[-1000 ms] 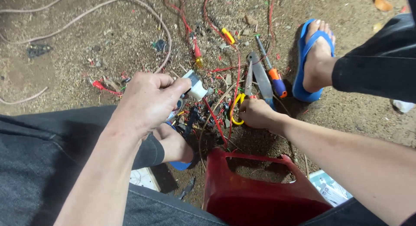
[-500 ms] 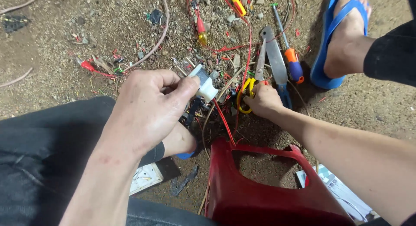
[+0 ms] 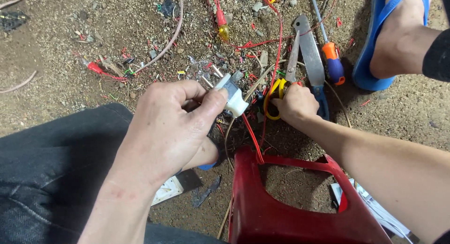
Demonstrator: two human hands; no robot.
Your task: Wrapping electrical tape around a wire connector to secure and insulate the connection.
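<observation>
Head view: a white plug [image 3: 233, 95] with two metal pins is pinched between the thumb and fingers of the left hand [image 3: 171, 124], which is closed around it above the dirt ground [image 3: 70, 47]. The plug is held just left of the right hand [image 3: 294, 103], with its pins pointed up and to the left. The right hand is curled shut on the yellow handle of a pair of scissors [image 3: 293, 66], whose blades lie open on the ground, pointed away. A screwdriver [image 3: 328, 52] with an orange and blue handle lies just right of the blades. Red wires [image 3: 253, 141] run from the ground down over the rim of a red plastic stool [image 3: 281, 211] below the hands. A foot in a blue sandal [image 3: 375, 61] is seen at the upper right.
</observation>
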